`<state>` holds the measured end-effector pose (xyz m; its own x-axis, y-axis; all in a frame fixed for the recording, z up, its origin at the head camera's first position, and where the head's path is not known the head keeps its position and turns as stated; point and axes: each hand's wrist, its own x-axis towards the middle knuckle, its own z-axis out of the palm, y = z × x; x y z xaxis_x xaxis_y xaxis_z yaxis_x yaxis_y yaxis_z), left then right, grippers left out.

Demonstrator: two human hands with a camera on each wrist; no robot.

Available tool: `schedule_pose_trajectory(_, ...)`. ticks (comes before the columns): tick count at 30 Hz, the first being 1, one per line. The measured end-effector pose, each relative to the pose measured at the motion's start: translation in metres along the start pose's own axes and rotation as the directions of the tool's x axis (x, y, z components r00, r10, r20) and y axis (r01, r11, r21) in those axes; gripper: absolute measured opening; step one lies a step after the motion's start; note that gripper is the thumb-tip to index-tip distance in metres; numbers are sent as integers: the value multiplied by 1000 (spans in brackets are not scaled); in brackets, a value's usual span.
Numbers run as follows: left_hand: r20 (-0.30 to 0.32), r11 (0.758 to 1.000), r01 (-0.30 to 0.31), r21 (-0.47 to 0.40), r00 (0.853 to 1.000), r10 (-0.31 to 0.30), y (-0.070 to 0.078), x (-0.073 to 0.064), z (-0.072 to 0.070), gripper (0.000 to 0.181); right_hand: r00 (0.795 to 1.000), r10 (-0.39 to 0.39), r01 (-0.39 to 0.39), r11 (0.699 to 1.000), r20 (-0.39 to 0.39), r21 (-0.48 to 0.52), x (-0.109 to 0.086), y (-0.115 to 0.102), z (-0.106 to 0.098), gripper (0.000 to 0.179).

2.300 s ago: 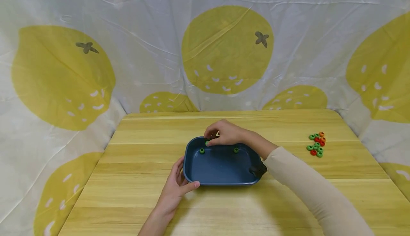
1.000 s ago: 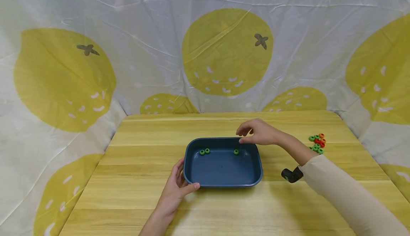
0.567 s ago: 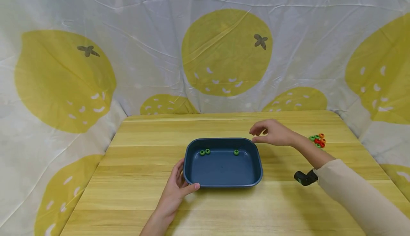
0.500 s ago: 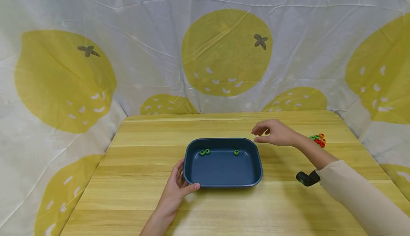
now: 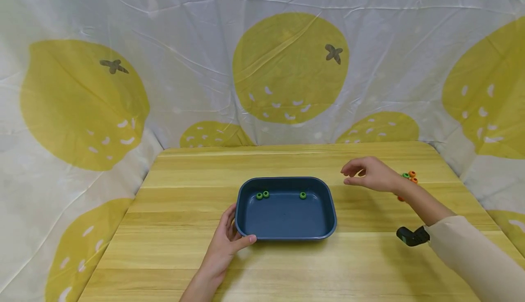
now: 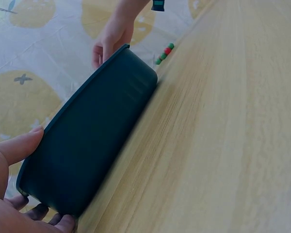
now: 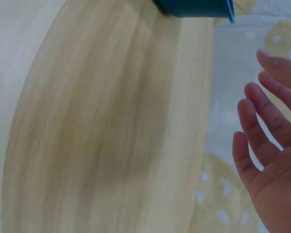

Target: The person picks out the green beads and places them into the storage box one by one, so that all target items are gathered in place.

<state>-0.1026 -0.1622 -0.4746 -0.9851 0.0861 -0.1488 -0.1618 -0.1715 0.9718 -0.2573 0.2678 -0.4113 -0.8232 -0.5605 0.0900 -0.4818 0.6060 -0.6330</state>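
Note:
A dark blue rectangular basin [image 5: 284, 222] sits on the wooden table, with a few green beads [image 5: 302, 195] inside along its far wall; two of them lie side by side at the left. My left hand [image 5: 223, 243] grips the basin's near-left corner, thumb over the rim, and in the left wrist view its fingers [image 6: 36, 212] curl under that end. To the right of the basin my right hand [image 5: 371, 174] hovers above the table, fingers loosely bent. Its palm [image 7: 276, 189] holds nothing in the right wrist view.
Green, red and orange beads [image 5: 412, 174] lie in a pile at the table's right, partly hidden behind the right forearm. A black wrist camera [image 5: 412, 237] hangs from the right sleeve. A lemon-print cloth [image 5: 291, 133] hangs behind the table [image 5: 164, 220].
A green bead that my right hand held has dropped into the basin beside another. The right hand has moved right, away from the basin towards the pile. My left hand keeps its hold.

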Motion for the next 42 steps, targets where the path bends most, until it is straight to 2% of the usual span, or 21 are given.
schedule_pose_trajectory(6,-3,1000,-5,-1,1000,5,-1,0,0,98,999,45,-46,999,-22,-4,-14,8,-3,30)
schedule_pose_trajectory(21,-7,1000,-10,6,1000,10,-2,1,0,96,991,101,-101,995,-91,12,-56,39,-11,27)
schedule_pose_trajectory(37,-13,1000,-2,13,1000,2,0,0,2,99,952,258,-268,963,-163,-40,-96,69,-22,31)
schedule_pose_trajectory(42,-11,1000,-4,14,1000,4,-1,0,1,98,934,302,-311,950,-193,-17,-110,80,-27,32)
